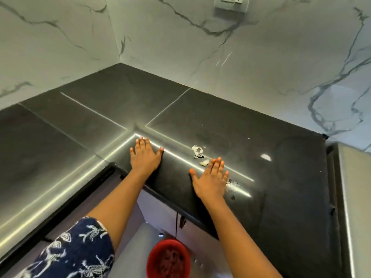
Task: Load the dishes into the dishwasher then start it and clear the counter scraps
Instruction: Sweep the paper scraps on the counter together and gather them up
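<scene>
The left hand point(145, 155) is lying flat, palm down, on the dark counter point(100, 109) near the inner corner of its front edge, fingers straight and together, thumb spread, gripping nothing. The right hand point(210, 177) is also pressing flat on the counter further right, fingers straight and slightly fanned, holding nothing. The scraps point(197, 151) are sitting on the counter just beyond the right fingertips: a crumpled pale piece, with a smaller bit point(204, 162) lying almost at the fingertips. A white smear point(232, 185) is showing just beside the little-finger edge of that hand. A patterned blue sleeve point(80, 251) is covering the left upper arm. Below the counter edge, between the arms, a red bin point(168, 257) is standing on the floor. A socket point(231, 3) is sitting high on the marbled wall point(261, 57).
</scene>
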Demonstrator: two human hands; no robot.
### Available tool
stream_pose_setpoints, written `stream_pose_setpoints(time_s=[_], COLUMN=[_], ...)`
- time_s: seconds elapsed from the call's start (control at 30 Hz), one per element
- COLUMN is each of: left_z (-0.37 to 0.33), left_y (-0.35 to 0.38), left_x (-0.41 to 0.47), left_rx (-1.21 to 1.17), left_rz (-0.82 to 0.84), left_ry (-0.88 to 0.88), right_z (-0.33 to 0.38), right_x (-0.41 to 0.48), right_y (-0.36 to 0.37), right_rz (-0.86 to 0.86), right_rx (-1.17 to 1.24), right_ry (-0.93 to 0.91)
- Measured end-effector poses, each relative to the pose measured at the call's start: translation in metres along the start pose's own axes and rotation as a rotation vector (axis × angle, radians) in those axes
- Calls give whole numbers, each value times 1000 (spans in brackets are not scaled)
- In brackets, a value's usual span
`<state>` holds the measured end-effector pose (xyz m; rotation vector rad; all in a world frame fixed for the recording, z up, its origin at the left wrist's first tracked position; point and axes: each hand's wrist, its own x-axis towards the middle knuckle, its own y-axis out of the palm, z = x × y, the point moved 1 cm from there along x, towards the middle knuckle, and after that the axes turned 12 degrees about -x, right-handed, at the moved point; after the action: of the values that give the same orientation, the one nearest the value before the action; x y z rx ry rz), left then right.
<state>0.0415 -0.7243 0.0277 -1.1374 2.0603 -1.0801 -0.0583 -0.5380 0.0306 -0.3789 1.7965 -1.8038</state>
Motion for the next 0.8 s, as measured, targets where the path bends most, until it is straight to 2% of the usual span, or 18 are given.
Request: stream_pose_setpoints(time_s=[0.13, 0.2, 0.27, 0.3, 0.37, 0.43, 0.5, 0.67, 0.73, 0.8], left_z=[-25, -36, -42, -41, -38, -30, -25, -28, -28, -30], left_y=[19, 24, 25, 25, 23, 20, 21, 27, 24, 24], left_x=[24, 25, 27, 29, 44, 60, 69, 68, 62, 51], left_rx=[60, -61, -206, -240, -271, -161, 10, 105, 142, 127], left_rz=[166, 270, 342, 324, 180, 51, 41, 101, 211, 357], left_ry=[220, 308, 399, 428, 385, 295, 257, 302, 451, 660], right_z=[18, 12, -15, -35, -80, -110, -112, -73, -64, -59], right_x=[41, 57, 75, 86, 110, 130, 146, 157, 150, 145], right_y=[-5, -16, -26, -30, -35, -38, -39, -32, -30, -33], right_rz=[27, 47, -16, -50, -59, -20, 2, 12, 25, 66], right_rx=[7, 79, 80, 53, 4, -40, -48, -83, -112, -85], right_ry=[-136, -258, -279, -224, -36, 88, 79, -110, -248, -483])
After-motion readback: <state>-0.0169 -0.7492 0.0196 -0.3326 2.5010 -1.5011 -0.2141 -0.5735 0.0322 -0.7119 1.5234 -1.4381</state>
